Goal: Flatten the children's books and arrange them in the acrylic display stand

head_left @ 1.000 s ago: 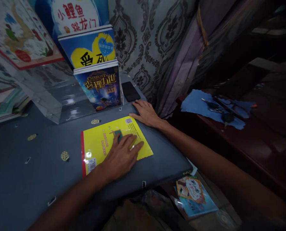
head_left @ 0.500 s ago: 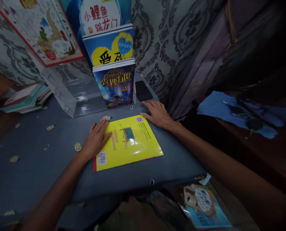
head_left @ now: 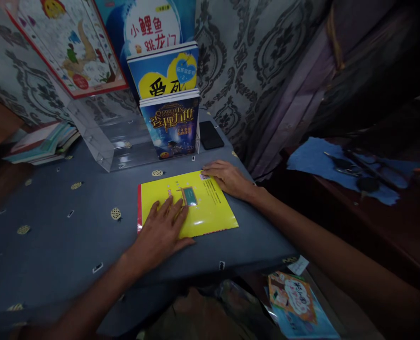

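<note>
My yellow book (head_left: 210, 215) lies flat, mid-frame.
My left fingers (head_left: 174, 209) spread wide on it; my right fingers (head_left: 217, 168) rest side by side at its top corner. It's laid down, no page open.

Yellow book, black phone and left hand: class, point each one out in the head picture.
Yellow book (head_left: 207, 210), head view: middle of the upward-facing cover.
Black phone (head_left: 211, 135), head view: middle of its dark face.
Left hand (head_left: 161, 231), head view: back of the hand.
</note>
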`<action>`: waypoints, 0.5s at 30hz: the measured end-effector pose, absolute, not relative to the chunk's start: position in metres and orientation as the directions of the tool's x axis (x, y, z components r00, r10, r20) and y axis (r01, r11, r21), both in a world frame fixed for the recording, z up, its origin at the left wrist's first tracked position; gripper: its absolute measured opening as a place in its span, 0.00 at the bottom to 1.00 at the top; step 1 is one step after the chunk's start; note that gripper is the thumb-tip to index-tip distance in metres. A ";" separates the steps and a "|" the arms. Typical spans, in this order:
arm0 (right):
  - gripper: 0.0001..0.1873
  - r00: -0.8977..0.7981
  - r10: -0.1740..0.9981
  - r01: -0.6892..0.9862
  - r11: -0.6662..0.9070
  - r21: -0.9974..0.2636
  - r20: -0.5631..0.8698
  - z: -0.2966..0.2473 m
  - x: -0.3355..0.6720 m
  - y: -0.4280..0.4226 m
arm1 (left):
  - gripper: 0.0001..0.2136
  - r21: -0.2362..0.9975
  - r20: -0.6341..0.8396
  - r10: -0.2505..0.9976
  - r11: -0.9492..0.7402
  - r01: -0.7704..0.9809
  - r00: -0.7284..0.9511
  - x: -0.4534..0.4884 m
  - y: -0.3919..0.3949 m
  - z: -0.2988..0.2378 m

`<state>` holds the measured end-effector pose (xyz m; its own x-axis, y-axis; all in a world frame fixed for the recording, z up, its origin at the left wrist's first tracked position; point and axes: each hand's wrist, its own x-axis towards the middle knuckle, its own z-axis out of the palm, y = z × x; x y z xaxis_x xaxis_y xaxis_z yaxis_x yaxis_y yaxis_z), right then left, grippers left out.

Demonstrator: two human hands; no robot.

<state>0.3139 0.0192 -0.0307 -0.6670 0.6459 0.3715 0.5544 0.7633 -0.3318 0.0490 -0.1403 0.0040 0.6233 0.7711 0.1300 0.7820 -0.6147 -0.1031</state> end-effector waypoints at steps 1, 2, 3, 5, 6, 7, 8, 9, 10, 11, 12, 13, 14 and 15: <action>0.21 -0.663 0.650 0.558 0.760 -0.333 0.372 -0.031 0.314 0.018 | 0.33 -0.126 0.117 0.767 -0.619 0.775 0.631 0.050 -0.142 0.003; 0.21 -0.659 0.653 0.561 0.757 -0.335 0.374 -0.031 0.314 0.016 | 0.32 -0.146 0.104 0.761 -0.625 0.767 0.640 0.051 -0.143 0.002; 0.21 -0.655 0.656 0.564 0.755 -0.335 0.375 -0.031 0.313 0.014 | 0.31 -0.166 0.092 0.754 -0.633 0.756 0.651 0.052 -0.145 0.000; 0.22 -0.651 0.661 0.569 0.750 -0.337 0.373 -0.030 0.313 0.010 | 0.27 -0.212 0.081 0.731 -0.652 0.728 0.678 0.055 -0.149 -0.002; 0.22 -0.650 0.665 0.572 0.747 -0.338 0.368 -0.029 0.313 0.007 | 0.25 -0.241 0.085 0.718 -0.657 0.714 0.690 0.056 -0.152 -0.003; 0.22 -0.649 0.669 0.576 0.743 -0.340 0.362 -0.028 0.313 0.005 | 0.22 -0.270 0.095 0.705 -0.661 0.700 0.703 0.056 -0.156 -0.003; 0.21 -0.648 0.673 0.578 0.740 -0.344 0.357 -0.027 0.313 0.001 | 0.21 -0.294 0.108 0.690 -0.665 0.686 0.715 0.056 -0.159 -0.003; 0.21 -0.647 0.677 0.580 0.736 -0.350 0.351 -0.024 0.314 -0.002 | 0.20 -0.307 0.123 0.673 -0.673 0.673 0.729 0.055 -0.162 -0.001; 0.21 -0.646 0.681 0.578 0.732 -0.361 0.345 -0.022 0.316 -0.007 | 0.19 -0.304 0.134 0.659 -0.684 0.663 0.740 0.053 -0.164 0.003; 0.22 -0.649 0.682 0.570 0.729 -0.379 0.337 -0.018 0.319 -0.011 | 0.18 -0.279 0.139 0.650 -0.698 0.659 0.747 0.051 -0.165 0.007; 0.22 -0.656 0.681 0.554 0.727 -0.406 0.325 -0.015 0.323 -0.016 | 0.16 -0.231 0.137 0.654 -0.709 0.666 0.744 0.047 -0.165 0.012; 0.22 -0.665 0.680 0.532 0.721 -0.444 0.309 -0.011 0.328 -0.021 | 0.15 -0.160 0.131 0.675 -0.709 0.687 0.726 0.043 -0.165 0.018; 0.22 -0.682 0.673 0.497 0.714 -0.493 0.288 -0.007 0.333 -0.026 | 0.14 -0.070 0.128 0.711 -0.689 0.721 0.692 0.039 -0.165 0.024; 0.22 -0.699 0.667 0.460 0.696 -0.552 0.258 -0.004 0.340 -0.031 | 0.13 0.038 0.125 0.758 -0.649 0.760 0.640 0.036 -0.165 0.030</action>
<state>0.3396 -0.0306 -0.0040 -0.6993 0.6667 0.2579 0.4596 0.6956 -0.5521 0.0359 -0.1646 0.0300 0.6402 0.7579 0.1253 0.7603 -0.6485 0.0380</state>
